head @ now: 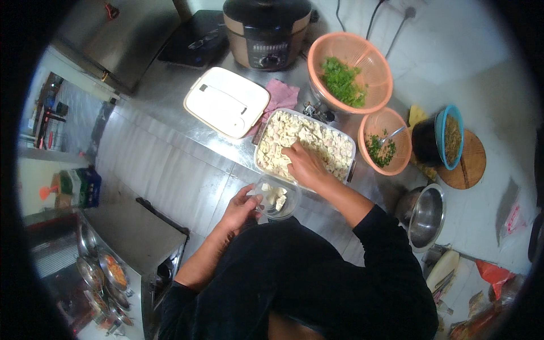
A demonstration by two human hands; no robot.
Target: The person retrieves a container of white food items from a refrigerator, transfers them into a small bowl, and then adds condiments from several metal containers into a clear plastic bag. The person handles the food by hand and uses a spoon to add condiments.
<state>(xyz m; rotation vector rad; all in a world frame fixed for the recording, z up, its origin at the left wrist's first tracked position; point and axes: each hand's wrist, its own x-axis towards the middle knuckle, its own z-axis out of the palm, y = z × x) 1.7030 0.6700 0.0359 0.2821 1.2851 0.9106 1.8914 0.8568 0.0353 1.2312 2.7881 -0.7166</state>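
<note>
My left hand [241,209] holds a clear round plastic container [290,204] by its rim, with several pale dumpling-like pieces [275,196] inside. A large white rectangular tub [352,146] full of similar pale pieces [321,138] lies on the steel counter. Into this tub reaches my right hand [306,163], its fingertips down among the pieces; whether they pinch one is hidden. The tub's likely lid, a white rectangular plastic lid [225,102], rests on the counter to the left, beside a pink cloth [281,100].
Behind stands a large electric cooker [267,38]. Right of the tub are orange baskets [312,63] with chopped greens, a blue-rimmed bowl [459,159], a round wooden board [471,170] and a steel bowl [426,221]. A steel unit [127,229] and several filled pans [114,272] stand lower left.
</note>
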